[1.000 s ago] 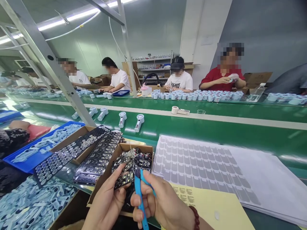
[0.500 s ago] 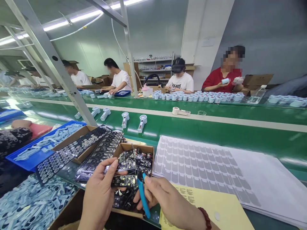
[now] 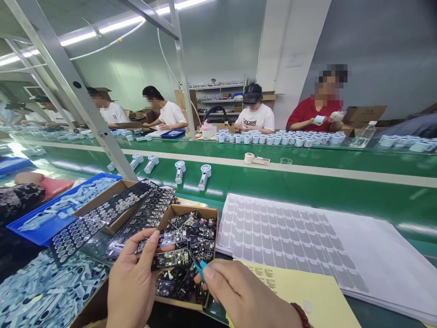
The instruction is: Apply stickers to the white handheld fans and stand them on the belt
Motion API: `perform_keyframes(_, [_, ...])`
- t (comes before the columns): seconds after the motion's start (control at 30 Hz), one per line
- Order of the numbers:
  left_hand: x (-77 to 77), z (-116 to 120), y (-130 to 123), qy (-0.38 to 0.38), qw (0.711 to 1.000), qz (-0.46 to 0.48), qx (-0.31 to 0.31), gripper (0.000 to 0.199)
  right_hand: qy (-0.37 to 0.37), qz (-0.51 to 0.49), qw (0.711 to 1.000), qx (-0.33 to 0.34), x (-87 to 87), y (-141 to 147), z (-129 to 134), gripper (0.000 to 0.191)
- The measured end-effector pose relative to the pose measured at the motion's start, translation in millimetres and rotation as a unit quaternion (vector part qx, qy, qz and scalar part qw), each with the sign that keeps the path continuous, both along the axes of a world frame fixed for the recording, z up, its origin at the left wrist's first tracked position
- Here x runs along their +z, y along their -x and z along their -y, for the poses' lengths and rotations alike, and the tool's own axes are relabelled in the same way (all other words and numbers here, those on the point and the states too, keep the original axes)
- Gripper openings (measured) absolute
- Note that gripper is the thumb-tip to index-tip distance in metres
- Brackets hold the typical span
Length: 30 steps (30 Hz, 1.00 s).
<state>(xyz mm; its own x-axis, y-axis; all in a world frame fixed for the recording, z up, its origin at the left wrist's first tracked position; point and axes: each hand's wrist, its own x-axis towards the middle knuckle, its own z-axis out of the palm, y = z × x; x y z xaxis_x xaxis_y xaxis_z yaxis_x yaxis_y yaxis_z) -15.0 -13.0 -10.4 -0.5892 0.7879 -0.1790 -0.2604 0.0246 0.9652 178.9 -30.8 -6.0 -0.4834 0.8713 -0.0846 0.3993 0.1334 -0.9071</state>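
Note:
My left hand (image 3: 134,273) grips black circuit boards (image 3: 170,259) by their left end, thumb on top. Small yellowish-white components dot their faces. In my right hand (image 3: 235,284) is a pair of blue-handled nippers (image 3: 202,269), its narrow dark jaws close to the boards' right end. A thin upright sliver shows near the jaw tips; whether it belongs to the tool or the boards I cannot tell. My fingers hide most of the handles. Under both hands stands a cardboard box (image 3: 210,298) full of loose circuit boards (image 3: 201,228).
Stacked board panels (image 3: 153,205) and a dark sheet of round pieces (image 3: 85,228) lie left, near a blue tray (image 3: 34,232) of light-blue plastic parts. Label sheets (image 3: 283,232) and yellow paper (image 3: 307,291) lie right. Handheld fans (image 3: 205,177) sit on the green belt (image 3: 307,182). Co-workers sit opposite.
Both hands have moved slightly left with the boards. The nippers have turned, and their lower blue handle is now hidden in my right hand. The nearest fans have shifted slightly right.

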Motion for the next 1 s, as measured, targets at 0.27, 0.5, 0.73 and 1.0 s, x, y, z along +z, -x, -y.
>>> perform_keyframes(0.27, [6.3, 3, -5, -0.012, 1.0, -0.017, -0.006, 0.033, -0.081, 0.03, 0.996, 0.009, -11.4, 3, -4, 0.046])
perform_keyframes(0.5, [7.3, 3, -10, -0.023, 0.999, 0.032, -0.002, 0.02, -0.051, 0.037, 0.998, -0.002, -0.2, 10, -3, 0.055])
perform_keyframes(0.73, [5.2, -4, -23, 0.009, 0.983, 0.177, 0.047, 0.016, 0.138, -0.286, 0.948, -0.028, -11.5, 16, -2, 0.064])
perform_keyframes(1.0, [6.9, -32, 3, -0.038, 0.992, -0.071, -0.101, 0.039, -0.097, -0.116, 0.987, -0.052, 5.8, -16, -10, 0.052])
